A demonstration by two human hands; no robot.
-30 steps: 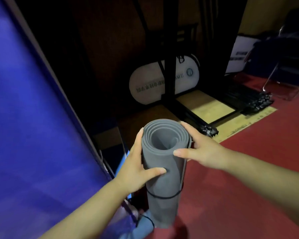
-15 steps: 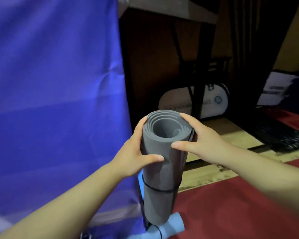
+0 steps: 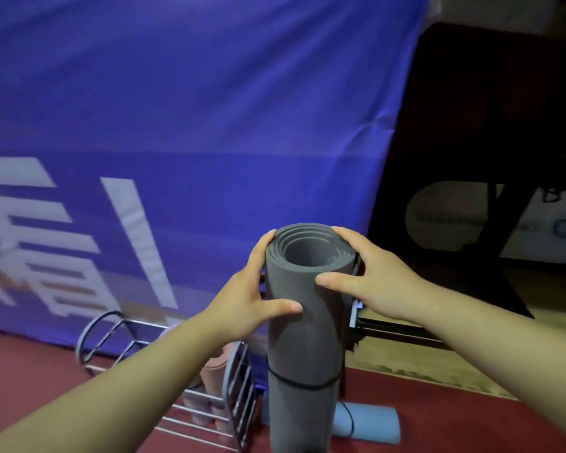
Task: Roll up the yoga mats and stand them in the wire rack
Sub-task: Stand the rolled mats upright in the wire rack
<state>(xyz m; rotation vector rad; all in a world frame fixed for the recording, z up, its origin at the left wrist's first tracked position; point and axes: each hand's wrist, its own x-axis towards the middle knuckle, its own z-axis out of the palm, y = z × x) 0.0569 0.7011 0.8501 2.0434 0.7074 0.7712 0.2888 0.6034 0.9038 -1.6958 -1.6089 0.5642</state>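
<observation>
Two hands are gripping the grey mat (image 3: 304, 322), which we are holding upright just right of the rack (image 3: 237, 384), outside its wires. Our left hand (image 3: 242, 308) is wrapping the roll's left side, thumb across the front and fingers curled behind. Our right hand (image 3: 373, 282) is clasping the top right rim likewise. A black band (image 3: 303, 384) is circling the roll lower down. Its bottom end is running out of view, so we cannot tell whether it is touching the floor (image 3: 455, 423). A pink mat (image 3: 213, 371) is standing in the rack, and a blue mat (image 3: 371, 423) is lying on the floor beside the grey one.
</observation>
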